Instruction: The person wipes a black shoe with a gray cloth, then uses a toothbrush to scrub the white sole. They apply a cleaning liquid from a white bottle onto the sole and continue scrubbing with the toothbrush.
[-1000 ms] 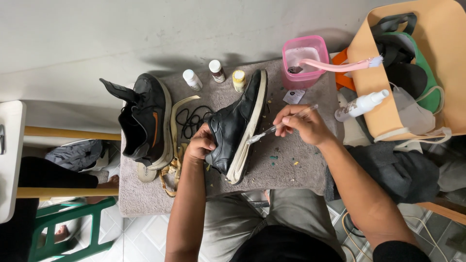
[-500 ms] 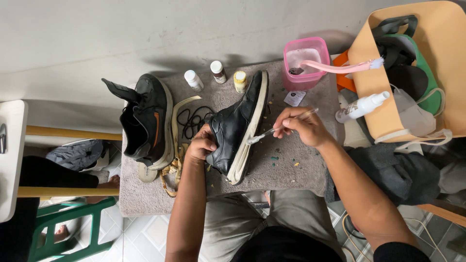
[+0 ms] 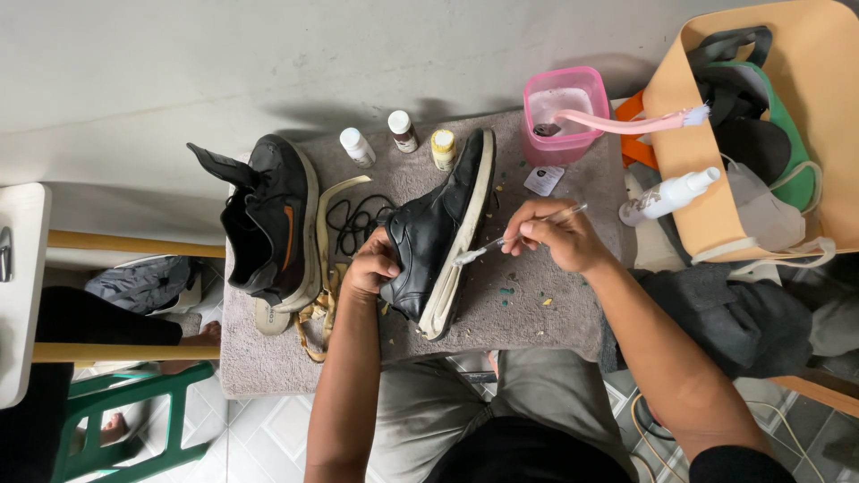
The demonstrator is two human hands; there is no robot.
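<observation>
A black shoe with a pale sole (image 3: pixel 438 234) lies on its side on the grey cloth-covered table (image 3: pixel 537 309). My left hand (image 3: pixel 371 266) grips its upper near the heel. My right hand (image 3: pixel 555 234) pinches a thin brush (image 3: pixel 510 239) whose whitish tip touches the sole edge. A second black shoe (image 3: pixel 273 224) stands to the left, next to loose black laces (image 3: pixel 353 219) and a peeled tan sole strip (image 3: pixel 327 268).
Three small bottles (image 3: pixel 401 139) line the table's far edge. A pink tub (image 3: pixel 564 116) holds a pink brush. A tan bag (image 3: pixel 743 134) with a white spray bottle (image 3: pixel 667 197) stands right. A green stool (image 3: pixel 134 420) and wooden rails are lower left.
My right hand has shifted the brush slightly along the sole edge. The left hand and the shoe stay where they were.
</observation>
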